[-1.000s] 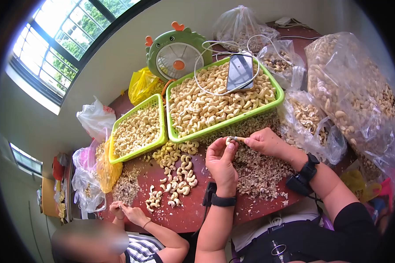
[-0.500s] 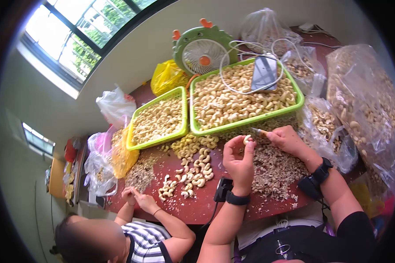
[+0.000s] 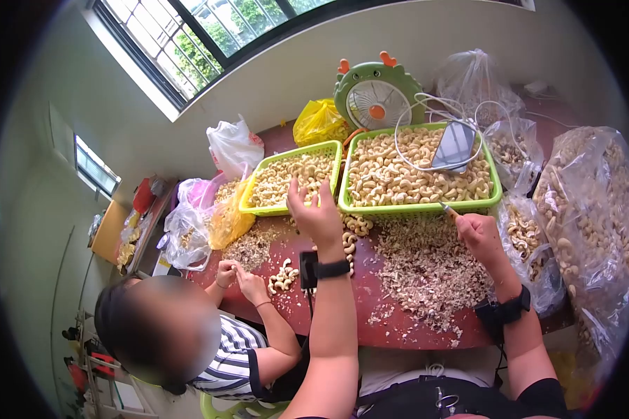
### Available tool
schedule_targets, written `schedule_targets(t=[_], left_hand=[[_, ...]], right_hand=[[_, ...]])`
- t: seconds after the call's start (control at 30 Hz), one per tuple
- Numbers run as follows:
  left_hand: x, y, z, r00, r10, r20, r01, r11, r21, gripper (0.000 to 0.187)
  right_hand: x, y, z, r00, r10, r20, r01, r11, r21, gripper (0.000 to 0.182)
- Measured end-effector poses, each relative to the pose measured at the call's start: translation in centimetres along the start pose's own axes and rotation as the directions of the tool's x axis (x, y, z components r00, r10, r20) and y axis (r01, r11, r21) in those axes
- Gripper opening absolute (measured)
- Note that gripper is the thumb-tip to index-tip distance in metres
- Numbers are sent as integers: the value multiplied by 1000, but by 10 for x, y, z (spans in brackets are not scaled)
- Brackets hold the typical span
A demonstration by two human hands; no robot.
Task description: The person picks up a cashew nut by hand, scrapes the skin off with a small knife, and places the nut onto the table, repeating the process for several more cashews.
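My left hand point(image 3: 317, 215) is raised over the front edge of the smaller green basket point(image 3: 242, 202), its fingers spread and no nut visible in them. Cashew nuts point(image 3: 293, 171) fill that basket. My right hand point(image 3: 478, 236) is closed around the handle of a small knife point(image 3: 450, 209), whose blade points up and left at the front rim of the larger green basket point(image 3: 398, 209). Below the knife lies a wide heap of brown peel crumbs point(image 3: 426, 269). Loose cashews point(image 3: 349, 244) on the red table are partly hidden behind my left hand.
A phone point(image 3: 455, 146) with a white cable lies on the larger basket's cashews. Behind stands a green fan point(image 3: 379, 98). Bags of nuts point(image 3: 583, 202) crowd the right; a yellow-orange bag point(image 3: 232, 220) sits left. A co-worker's hands point(image 3: 241, 279) are beside a small cashew pile point(image 3: 284, 276).
My left hand has moved left and up from beside the knife, and its fingers have opened; the cashew it held no longer shows. The right hand still grips the knife. The camera view has shifted.
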State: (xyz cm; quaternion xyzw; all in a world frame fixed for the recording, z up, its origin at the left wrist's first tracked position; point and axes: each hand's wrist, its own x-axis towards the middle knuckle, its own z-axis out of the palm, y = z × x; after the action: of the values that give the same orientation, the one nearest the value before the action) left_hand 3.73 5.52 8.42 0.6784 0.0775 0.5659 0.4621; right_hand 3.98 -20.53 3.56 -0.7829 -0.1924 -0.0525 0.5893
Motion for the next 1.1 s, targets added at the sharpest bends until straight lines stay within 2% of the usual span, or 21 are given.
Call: schedule_targets(t=[0.03, 0.1, 0.17, 0.23, 0.27, 0.3, 0.37, 0.5, 0.7, 0.77, 0.8, 0.93, 1.0, 1.1], left_hand=[[-2, -8, -3, 999, -46, -23, 48, 994, 102, 33], [-22, -19, -16, 986, -141, 85, 121, 971, 206, 36], [-41, -45, -29, 977, -170, 127, 147, 974, 173, 28], [-55, -73, -47, 955, -257, 151, 224, 954, 201, 24], [-58, -79, -53, 938, -323, 125, 302, 939, 164, 22], [-60, -85, -58, 938, -324, 124, 303, 939, 164, 22], [-58, -93, -67, 896, -419, 148, 405, 907, 112, 21], [-44, -58, -59, 874, -470, 120, 464, 882, 78, 21], [-32, -77, -41, 874, -470, 120, 460, 882, 104, 17], [-37, -86, -33, 901, -385, 198, 337, 911, 237, 14], [-43, -83, -31, 931, -293, 216, 218, 923, 316, 12], [-60, -109, -24, 914, -280, 293, 140, 896, 422, 11], [-58, -109, -19, 917, -13, 398, -179, 880, 440, 11], [-62, -110, -16, 867, -31, 497, -243, 845, 476, 14]], right_hand=[[1, 0, 0, 999, -12, -43, 12, 1000, 7, 42], [2, -1, -1, 998, -32, -60, 33, 999, 26, 43], [-2, -3, 0, 998, -48, -36, 48, 999, 0, 43], [-4, -4, 3, 999, -35, -14, 35, 999, -5, 43], [-3, -4, 3, 999, -42, -14, 42, 999, -15, 43], [-3, -4, 3, 999, -50, -15, 49, 998, -25, 43], [-3, -7, 5, 999, -52, -9, 51, 998, -31, 43], [-3, -3, 6, 999, -43, 26, 45, 995, -92, 40], [-1, 2, 19, 997, -37, 68, 43, 994, -98, 41], [-1, 1, 23, 994, -20, 110, 29, 996, -81, 40], [-1, 6, 24, 991, 9, 133, 6, 993, -115, 40], [0, 18, 29, 984, 82, 156, -53, 982, -181, 40], [0, 24, 32, 981, 101, 163, -67, 978, -199, 40], [-1, 28, 35, 976, 105, 192, -62, 974, -217, 39]])
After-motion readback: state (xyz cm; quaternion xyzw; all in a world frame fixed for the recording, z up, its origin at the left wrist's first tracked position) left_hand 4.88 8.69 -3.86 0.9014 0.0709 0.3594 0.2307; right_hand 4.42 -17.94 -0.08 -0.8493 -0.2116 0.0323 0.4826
